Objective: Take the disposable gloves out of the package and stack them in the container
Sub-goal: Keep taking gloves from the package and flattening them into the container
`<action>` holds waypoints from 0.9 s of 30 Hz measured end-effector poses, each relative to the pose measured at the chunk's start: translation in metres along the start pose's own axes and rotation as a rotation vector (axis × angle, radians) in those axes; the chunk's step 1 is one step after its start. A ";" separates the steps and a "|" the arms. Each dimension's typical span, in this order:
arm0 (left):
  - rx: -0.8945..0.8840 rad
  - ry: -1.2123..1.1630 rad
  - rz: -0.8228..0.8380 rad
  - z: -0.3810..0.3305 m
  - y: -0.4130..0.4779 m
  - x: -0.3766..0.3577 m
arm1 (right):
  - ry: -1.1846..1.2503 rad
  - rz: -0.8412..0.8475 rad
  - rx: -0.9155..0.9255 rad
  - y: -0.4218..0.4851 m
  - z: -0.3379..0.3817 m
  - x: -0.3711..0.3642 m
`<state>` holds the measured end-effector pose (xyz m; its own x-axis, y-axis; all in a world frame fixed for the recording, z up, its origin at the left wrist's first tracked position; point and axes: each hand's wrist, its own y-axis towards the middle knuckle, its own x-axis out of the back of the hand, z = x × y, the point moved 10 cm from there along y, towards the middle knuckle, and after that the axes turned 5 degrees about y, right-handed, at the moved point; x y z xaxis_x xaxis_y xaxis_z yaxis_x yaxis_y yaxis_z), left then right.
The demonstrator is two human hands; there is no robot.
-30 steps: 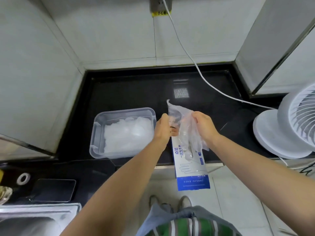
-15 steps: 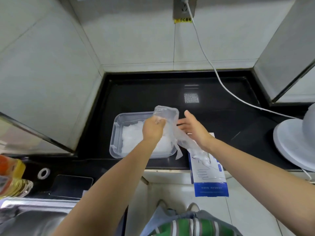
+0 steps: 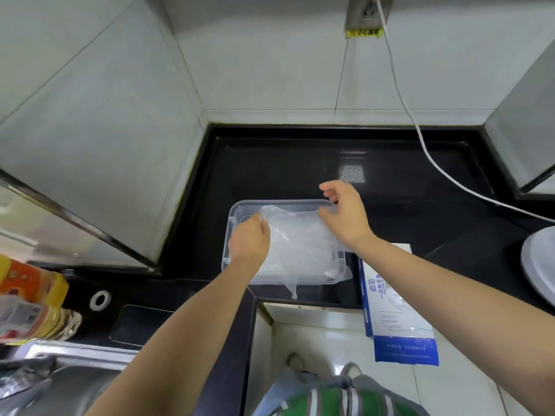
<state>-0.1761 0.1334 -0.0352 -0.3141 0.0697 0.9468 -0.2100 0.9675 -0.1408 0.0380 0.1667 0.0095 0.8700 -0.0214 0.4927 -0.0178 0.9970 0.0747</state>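
Black counter point(image 3: 285, 169) | glove point(image 3: 300, 241) over container point(image 3: 235, 213) | left hand point(image 3: 249, 241), right hand point(image 3: 348, 217) pinching its edges

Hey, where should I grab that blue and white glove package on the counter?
Pinch the glove package by its blue near end, coming from the front: it lies flat, and that end overhangs the counter edge, so fingers should fit above and below.

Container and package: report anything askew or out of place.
Two things. The glove, held by the left hand and right hand, lies askew on the container: its fingers hang over the near rim. The package juts past the edge of the counter, its lower part over the floor, so it might tip.
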 end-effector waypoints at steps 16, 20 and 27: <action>-0.418 0.394 -0.158 -0.051 -0.002 -0.008 | -0.471 0.663 -0.107 -0.035 -0.042 -0.132; -0.381 0.356 0.172 -0.047 0.003 -0.054 | -0.502 0.712 -0.149 -0.038 -0.055 -0.135; -0.168 0.210 0.468 0.009 0.009 -0.102 | -0.606 0.723 -0.240 -0.039 -0.084 -0.129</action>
<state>-0.1545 0.1323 -0.1359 -0.1428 0.5333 0.8338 0.0639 0.8456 -0.5299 -0.0327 0.1371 -0.1297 0.2865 0.6346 0.7177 -0.2884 0.7715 -0.5671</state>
